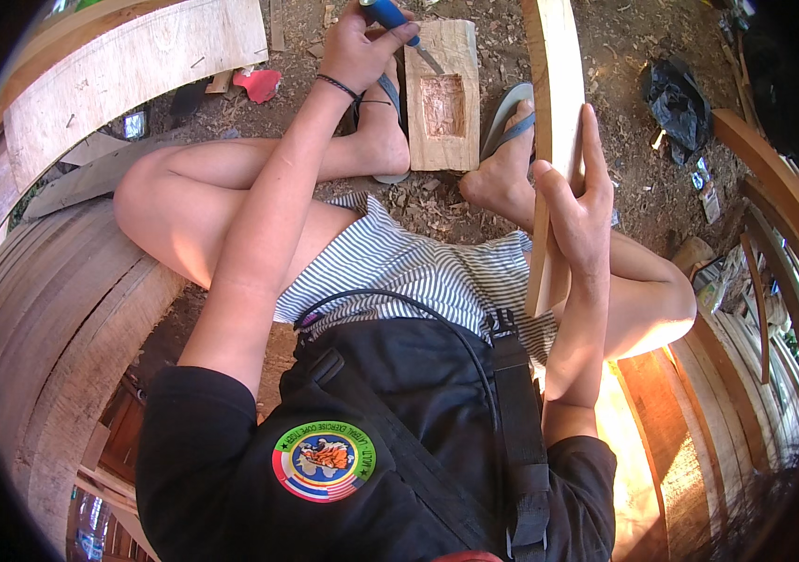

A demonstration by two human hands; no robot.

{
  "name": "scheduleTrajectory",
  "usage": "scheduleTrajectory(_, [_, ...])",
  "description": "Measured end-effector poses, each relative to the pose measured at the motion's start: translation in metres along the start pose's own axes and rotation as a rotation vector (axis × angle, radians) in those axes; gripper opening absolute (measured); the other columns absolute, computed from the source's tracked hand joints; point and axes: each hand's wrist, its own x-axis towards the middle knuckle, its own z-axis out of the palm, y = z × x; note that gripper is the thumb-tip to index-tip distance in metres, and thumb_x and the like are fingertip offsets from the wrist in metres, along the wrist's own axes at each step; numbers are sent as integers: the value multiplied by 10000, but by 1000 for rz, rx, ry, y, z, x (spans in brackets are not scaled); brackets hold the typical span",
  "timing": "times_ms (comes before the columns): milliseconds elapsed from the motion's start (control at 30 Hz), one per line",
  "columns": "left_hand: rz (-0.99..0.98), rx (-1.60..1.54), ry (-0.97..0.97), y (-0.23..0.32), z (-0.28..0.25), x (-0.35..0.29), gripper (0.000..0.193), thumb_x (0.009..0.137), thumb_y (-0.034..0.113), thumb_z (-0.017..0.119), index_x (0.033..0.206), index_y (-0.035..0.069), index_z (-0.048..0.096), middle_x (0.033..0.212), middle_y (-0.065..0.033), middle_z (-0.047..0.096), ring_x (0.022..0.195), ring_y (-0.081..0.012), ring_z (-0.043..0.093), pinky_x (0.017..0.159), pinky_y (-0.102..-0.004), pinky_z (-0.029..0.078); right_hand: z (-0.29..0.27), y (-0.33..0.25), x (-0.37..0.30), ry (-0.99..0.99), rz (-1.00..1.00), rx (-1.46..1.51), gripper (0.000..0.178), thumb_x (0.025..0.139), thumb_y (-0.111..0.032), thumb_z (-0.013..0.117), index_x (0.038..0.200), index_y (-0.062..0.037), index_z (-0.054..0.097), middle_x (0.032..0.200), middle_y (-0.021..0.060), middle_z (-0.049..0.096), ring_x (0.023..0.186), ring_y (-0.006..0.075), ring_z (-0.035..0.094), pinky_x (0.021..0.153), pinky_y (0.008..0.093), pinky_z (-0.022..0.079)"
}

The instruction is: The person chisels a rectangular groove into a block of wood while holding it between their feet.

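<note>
A pale rectangular wooden block (446, 155) bears a roughly cut, seemingly unsmoothed hollow (443, 108), while left fingers (403, 35) pinch a blue-handled metal chisel (386, 13) and right fingers (591, 140) clasp a long pale wooden bar (559, 89).

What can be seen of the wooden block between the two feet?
The block is pale, roughly rectangular wood, lying on chip-strewn ground between the sandalled feet. Into its upper face is cut a rectangular recess with a rough, reddish floor. The blue-handled chisel in the left hand angles over the block's far end; whether the tip touches is unclear.
</note>
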Motion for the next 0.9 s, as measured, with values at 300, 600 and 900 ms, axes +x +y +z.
scheduleTrajectory(300, [61, 119, -159, 35, 21, -9, 358, 838, 217, 775, 1094, 26, 616, 925, -118, 728, 841, -210, 720, 721, -345, 567, -6, -31, -2, -35, -68, 103, 848, 769, -109, 673, 1511, 41, 293, 1305, 236, 578, 1100, 256, 629, 932, 343, 498])
scheduleTrajectory(600, [115, 356, -117, 52, 32, -9, 349, 812, 212, 780, 1099, 81, 632, 972, -113, 736, 918, -235, 727, 807, -361, 580, 7, -36, 6, 111, -456, -254, 962, 668, -302, 758, 1508, -53, 361, 1035, 219, 669, 857, 280, 678, 788, 371, 537])
scheduleTrajectory(900, [302, 412, -135, 11, 32, 8, 481, 762, 348, 804, 1138, 128, 601, 882, -129, 723, 831, -337, 710, 689, -424, 558, 7, -49, 21, -49, -495, -388, 919, 659, -213, 760, 1488, -53, 397, 1010, 225, 685, 908, 315, 700, 831, 400, 555])
